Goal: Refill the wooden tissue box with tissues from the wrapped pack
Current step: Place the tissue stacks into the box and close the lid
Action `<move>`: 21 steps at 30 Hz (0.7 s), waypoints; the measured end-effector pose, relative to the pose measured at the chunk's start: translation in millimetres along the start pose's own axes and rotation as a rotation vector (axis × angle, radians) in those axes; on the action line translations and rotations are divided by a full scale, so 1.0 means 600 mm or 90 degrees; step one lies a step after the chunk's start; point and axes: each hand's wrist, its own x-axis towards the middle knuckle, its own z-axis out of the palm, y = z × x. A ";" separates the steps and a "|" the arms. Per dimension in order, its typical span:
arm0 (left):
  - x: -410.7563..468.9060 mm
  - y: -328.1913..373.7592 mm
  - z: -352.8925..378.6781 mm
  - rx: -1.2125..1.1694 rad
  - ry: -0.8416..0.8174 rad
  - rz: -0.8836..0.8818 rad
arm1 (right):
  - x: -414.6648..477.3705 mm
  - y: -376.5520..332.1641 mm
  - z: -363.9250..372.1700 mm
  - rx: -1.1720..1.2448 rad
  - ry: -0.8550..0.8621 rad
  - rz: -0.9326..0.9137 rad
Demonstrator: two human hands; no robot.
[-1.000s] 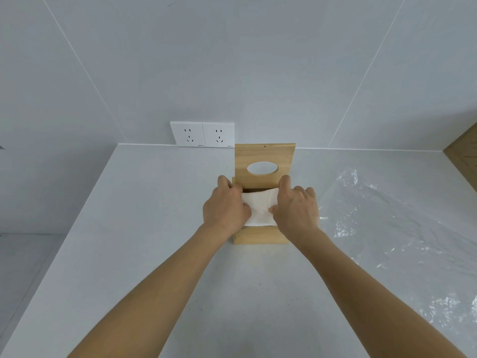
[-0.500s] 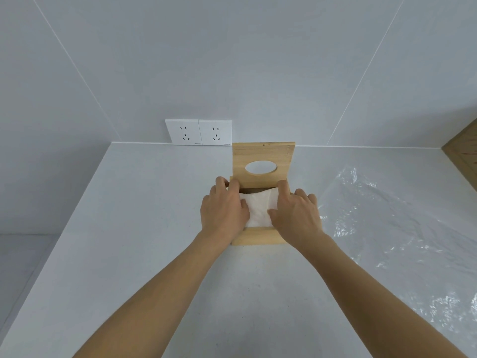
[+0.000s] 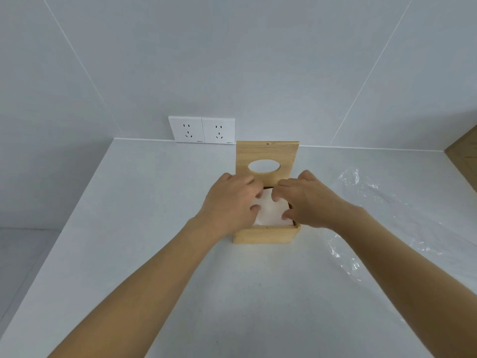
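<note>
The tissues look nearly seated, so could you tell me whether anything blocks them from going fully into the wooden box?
Nothing visible does. The lid stands open behind, and both hands rest on the tissues inside the wooden box.

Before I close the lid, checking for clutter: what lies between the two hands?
Only the white tissues, sitting in the open wooden box, seen in the head view.

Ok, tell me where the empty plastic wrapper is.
In the head view the plastic wrapper lies flat on the counter, right of the wooden tissue box, beyond the right hand.
</note>
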 end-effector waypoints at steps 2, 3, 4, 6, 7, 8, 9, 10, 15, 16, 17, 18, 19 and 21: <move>0.002 -0.003 0.002 0.050 -0.088 0.007 | 0.009 0.007 -0.002 0.007 -0.041 0.004; 0.003 -0.005 0.003 0.074 -0.124 0.004 | 0.012 0.008 -0.002 0.006 -0.058 0.004; 0.004 -0.007 0.003 0.093 -0.157 0.000 | 0.014 0.009 -0.002 0.003 -0.079 0.006; 0.008 -0.009 0.002 0.109 -0.213 -0.019 | 0.018 0.010 -0.004 -0.003 -0.133 0.021; 0.011 -0.008 0.000 0.112 -0.236 -0.028 | 0.022 0.011 -0.005 -0.015 -0.156 0.024; 0.014 -0.006 -0.003 0.118 -0.255 -0.033 | 0.027 0.011 -0.005 -0.030 -0.176 0.027; 0.018 -0.004 -0.005 0.129 -0.272 -0.037 | 0.032 0.010 -0.005 -0.048 -0.193 0.029; 0.022 -0.001 -0.008 0.143 -0.289 -0.039 | 0.037 0.008 -0.005 -0.072 -0.204 0.029; 0.039 0.007 -0.003 0.200 -0.355 -0.041 | 0.047 -0.012 0.015 -0.161 -0.180 0.017; 0.041 0.008 -0.002 0.206 -0.361 -0.040 | 0.046 -0.012 0.017 -0.159 -0.177 0.024; 0.042 0.008 -0.002 0.207 -0.366 -0.039 | 0.044 -0.011 0.018 -0.155 -0.173 0.027; 0.042 0.008 -0.004 0.208 -0.371 -0.037 | 0.042 -0.009 0.018 -0.149 -0.166 0.026; 0.042 0.008 -0.005 0.208 -0.376 -0.032 | 0.040 -0.007 0.017 -0.141 -0.163 0.022; 0.042 0.005 -0.008 0.186 -0.388 -0.029 | 0.035 -0.002 0.009 -0.119 -0.165 0.013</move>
